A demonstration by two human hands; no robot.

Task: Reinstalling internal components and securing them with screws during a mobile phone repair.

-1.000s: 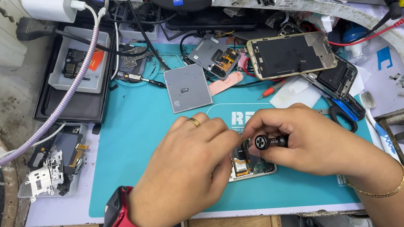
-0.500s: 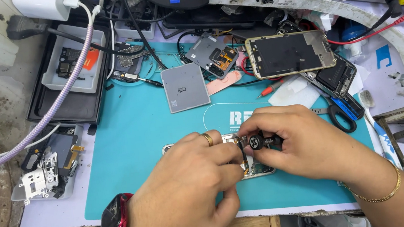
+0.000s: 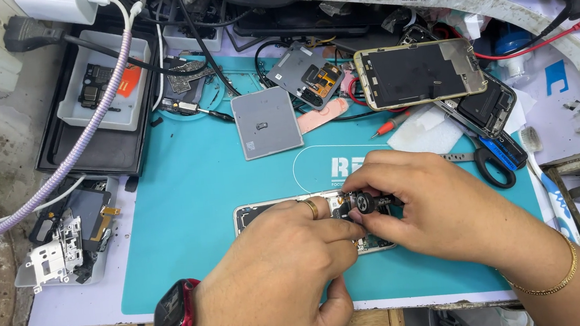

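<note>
both hands low centre: left hand (image 3: 280, 277) fingers pressed down on the opened phone (image 3: 287, 211), right hand (image 3: 436, 205) fingertips pinched around a small black tool (image 3: 372, 203)

Phone repair workbench — teal mat (image 3: 189, 215), opened phones (image 3: 419, 72), parts tray (image 3: 101, 82), scissors (image 3: 495, 161).

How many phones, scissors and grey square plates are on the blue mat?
Opened phones: 3 (under the hands, by the mat's top edge, dark one)
Scissors: 1
Grey square plates: 1
Total: 5
</note>
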